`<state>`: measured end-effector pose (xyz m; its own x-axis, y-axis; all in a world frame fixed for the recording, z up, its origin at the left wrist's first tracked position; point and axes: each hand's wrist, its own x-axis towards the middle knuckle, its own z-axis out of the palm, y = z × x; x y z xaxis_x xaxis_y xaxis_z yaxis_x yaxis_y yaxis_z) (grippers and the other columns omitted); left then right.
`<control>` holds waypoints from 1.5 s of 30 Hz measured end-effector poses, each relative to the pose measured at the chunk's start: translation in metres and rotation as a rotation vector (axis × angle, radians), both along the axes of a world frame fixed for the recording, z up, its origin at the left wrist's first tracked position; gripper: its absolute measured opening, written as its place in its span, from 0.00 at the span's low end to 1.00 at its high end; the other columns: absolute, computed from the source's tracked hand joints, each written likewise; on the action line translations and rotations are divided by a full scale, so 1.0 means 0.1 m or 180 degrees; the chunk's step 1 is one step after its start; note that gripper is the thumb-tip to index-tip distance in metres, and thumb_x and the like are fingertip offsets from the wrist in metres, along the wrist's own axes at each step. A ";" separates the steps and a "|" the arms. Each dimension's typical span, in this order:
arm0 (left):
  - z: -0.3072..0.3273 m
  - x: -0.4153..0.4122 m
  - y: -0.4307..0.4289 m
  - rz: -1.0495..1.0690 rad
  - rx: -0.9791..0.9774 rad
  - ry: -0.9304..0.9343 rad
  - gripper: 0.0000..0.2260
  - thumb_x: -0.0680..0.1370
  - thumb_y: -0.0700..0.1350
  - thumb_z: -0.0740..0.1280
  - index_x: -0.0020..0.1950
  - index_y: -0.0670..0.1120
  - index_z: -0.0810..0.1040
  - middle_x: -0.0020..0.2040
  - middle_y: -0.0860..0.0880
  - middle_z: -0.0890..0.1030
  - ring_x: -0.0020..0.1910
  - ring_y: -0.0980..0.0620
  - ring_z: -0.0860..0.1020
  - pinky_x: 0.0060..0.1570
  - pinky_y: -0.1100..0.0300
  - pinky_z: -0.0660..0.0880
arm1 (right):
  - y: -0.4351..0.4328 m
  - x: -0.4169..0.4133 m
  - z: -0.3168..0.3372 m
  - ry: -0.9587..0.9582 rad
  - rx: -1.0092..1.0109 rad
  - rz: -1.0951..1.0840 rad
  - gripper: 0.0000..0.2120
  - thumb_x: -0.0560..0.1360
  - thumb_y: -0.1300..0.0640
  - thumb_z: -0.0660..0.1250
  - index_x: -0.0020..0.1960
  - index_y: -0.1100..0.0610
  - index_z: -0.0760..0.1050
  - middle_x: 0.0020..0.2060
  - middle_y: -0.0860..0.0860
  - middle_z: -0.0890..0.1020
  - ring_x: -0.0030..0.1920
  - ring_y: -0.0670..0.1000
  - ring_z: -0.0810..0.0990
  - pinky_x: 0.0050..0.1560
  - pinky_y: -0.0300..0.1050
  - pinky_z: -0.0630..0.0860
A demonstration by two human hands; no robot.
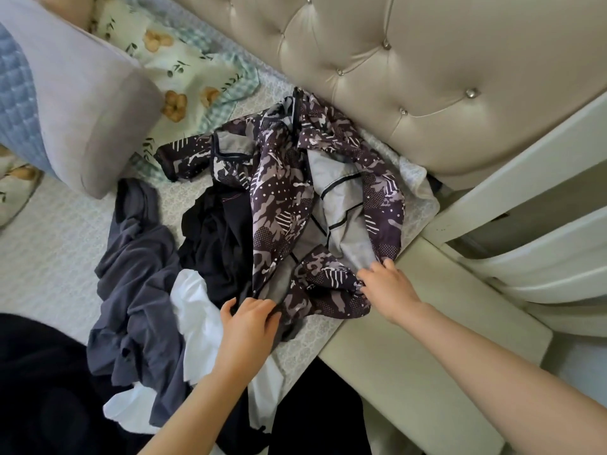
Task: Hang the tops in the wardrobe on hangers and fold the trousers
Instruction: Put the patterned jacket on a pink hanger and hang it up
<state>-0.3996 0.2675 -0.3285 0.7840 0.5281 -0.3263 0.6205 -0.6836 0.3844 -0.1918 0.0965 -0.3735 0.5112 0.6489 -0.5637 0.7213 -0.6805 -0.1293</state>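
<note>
Head view: dark purple and grey camouflage-print jacket [282, 205], thin slick fabric with pale grey lining and black seam tape showing, lies crumpled and opened out on the pale lace-patterned mattress cover [49, 244]. Its far end is against the cream tufted headboard [427, 77] with metal studs. Right hand [387, 290]: fingers curled, pinching the jacket's near edge at the side of the bed. Left hand [249, 320]: fingers bent down and closed on a fold of the same jacket where it overlaps a matte black garment [213, 244]. Left of these, a limp slate-grey jersey garment [138, 290] lies in loose folds, partly over a crumpled white garment [197, 310]. Rounded grey bolster cushion [98, 103] and floral quilt [184, 67] sit beyond the pile. Cream wooden bed rail [460, 290] runs under the right forearm.
</note>
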 end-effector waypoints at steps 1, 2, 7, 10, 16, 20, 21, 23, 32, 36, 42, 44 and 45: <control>0.07 0.01 0.01 0.0142 -0.0081 -0.0083 0.09 0.79 0.43 0.69 0.38 0.50 0.76 0.31 0.58 0.73 0.40 0.59 0.72 0.68 0.49 0.60 | -0.03 0.01 0.08 0.0077 0.0190 -0.0137 0.13 0.81 0.53 0.60 0.65 0.53 0.72 0.59 0.52 0.75 0.60 0.56 0.67 0.55 0.49 0.71; 0.16 0.04 0.01 0.0251 -0.0158 -0.0199 0.10 0.79 0.42 0.69 0.38 0.51 0.76 0.30 0.58 0.72 0.38 0.60 0.72 0.65 0.50 0.63 | -0.05 0.02 0.16 0.0157 0.0372 -0.0275 0.14 0.82 0.52 0.60 0.66 0.52 0.72 0.60 0.51 0.75 0.59 0.55 0.67 0.56 0.48 0.70; 0.63 0.13 0.02 0.0556 -0.0312 -0.0723 0.22 0.77 0.39 0.70 0.36 0.63 0.66 0.24 0.58 0.69 0.39 0.64 0.73 0.50 0.47 0.72 | -0.10 0.07 0.63 0.0365 0.1099 -0.0888 0.15 0.81 0.51 0.62 0.65 0.57 0.74 0.55 0.53 0.76 0.57 0.55 0.68 0.58 0.47 0.67; 0.89 0.16 0.04 0.0672 -0.0338 -0.0883 0.21 0.78 0.40 0.70 0.39 0.65 0.68 0.31 0.57 0.74 0.38 0.59 0.75 0.51 0.45 0.74 | -0.10 0.14 0.99 0.0288 0.1518 -0.1103 0.14 0.80 0.53 0.64 0.61 0.58 0.76 0.51 0.53 0.76 0.55 0.55 0.70 0.55 0.46 0.66; 1.38 0.19 0.09 0.0673 -0.0331 -0.1127 0.08 0.77 0.40 0.71 0.43 0.52 0.79 0.35 0.59 0.77 0.38 0.55 0.77 0.50 0.43 0.75 | -0.08 0.28 1.61 0.0043 0.1995 -0.1276 0.14 0.79 0.52 0.65 0.61 0.58 0.77 0.49 0.51 0.77 0.54 0.53 0.73 0.52 0.44 0.66; 1.64 0.10 0.09 0.0653 -0.0298 -0.1265 0.04 0.77 0.40 0.71 0.45 0.49 0.82 0.35 0.58 0.78 0.38 0.56 0.77 0.50 0.45 0.75 | -0.13 0.28 1.98 -0.0078 0.2175 -0.1384 0.13 0.78 0.53 0.66 0.59 0.58 0.78 0.49 0.51 0.77 0.54 0.54 0.74 0.53 0.46 0.70; 1.68 0.05 0.09 0.0646 -0.0290 -0.1244 0.05 0.77 0.40 0.71 0.44 0.49 0.82 0.34 0.58 0.77 0.37 0.56 0.77 0.49 0.46 0.75 | -0.15 0.25 2.07 -0.0103 0.2236 -0.1389 0.12 0.78 0.53 0.67 0.58 0.58 0.79 0.48 0.50 0.77 0.53 0.54 0.75 0.53 0.47 0.71; 1.73 -0.06 0.07 0.0635 -0.0285 -0.1177 0.05 0.77 0.39 0.71 0.44 0.49 0.82 0.34 0.57 0.78 0.37 0.56 0.77 0.47 0.47 0.75 | -0.23 0.15 2.22 -0.0165 0.2332 -0.1396 0.09 0.77 0.55 0.68 0.55 0.58 0.80 0.45 0.48 0.75 0.50 0.53 0.75 0.50 0.45 0.71; 1.87 -0.35 -0.16 0.0535 -0.0530 -0.0370 0.13 0.79 0.42 0.68 0.39 0.59 0.76 0.33 0.49 0.81 0.39 0.48 0.79 0.51 0.52 0.74 | -0.58 -0.40 2.71 -0.0264 0.2867 -0.1944 0.07 0.72 0.59 0.74 0.51 0.56 0.83 0.41 0.44 0.78 0.42 0.40 0.77 0.44 0.27 0.69; 1.81 -0.32 -0.28 -0.0144 -0.0624 0.0356 0.08 0.78 0.46 0.65 0.41 0.56 0.79 0.37 0.53 0.83 0.42 0.51 0.80 0.51 0.55 0.74 | -0.71 -0.54 2.89 -0.0190 0.3315 -0.2248 0.09 0.72 0.64 0.73 0.49 0.53 0.84 0.43 0.41 0.82 0.45 0.40 0.79 0.47 0.28 0.72; 1.94 -0.06 -0.33 -0.0551 -0.1349 0.0427 0.08 0.76 0.43 0.67 0.45 0.55 0.83 0.41 0.53 0.84 0.42 0.53 0.81 0.43 0.63 0.76 | -0.81 -0.59 3.19 0.1189 0.4336 -0.3456 0.16 0.75 0.70 0.61 0.47 0.57 0.85 0.44 0.54 0.86 0.48 0.48 0.82 0.54 0.43 0.78; 1.99 0.08 -0.30 -0.0458 -0.1189 0.0238 0.11 0.77 0.40 0.65 0.52 0.51 0.84 0.45 0.55 0.83 0.45 0.58 0.80 0.43 0.72 0.71 | -0.81 -0.59 3.31 0.1750 0.4789 -0.3781 0.20 0.75 0.73 0.58 0.40 0.59 0.85 0.40 0.57 0.85 0.45 0.53 0.82 0.49 0.45 0.80; 2.02 0.15 -0.27 -0.0310 -0.1167 0.0085 0.11 0.78 0.40 0.64 0.53 0.51 0.84 0.46 0.55 0.83 0.45 0.57 0.81 0.40 0.74 0.70 | -0.82 -0.60 3.37 0.1919 0.4923 -0.3857 0.22 0.75 0.74 0.56 0.36 0.60 0.85 0.36 0.57 0.84 0.42 0.54 0.81 0.45 0.44 0.80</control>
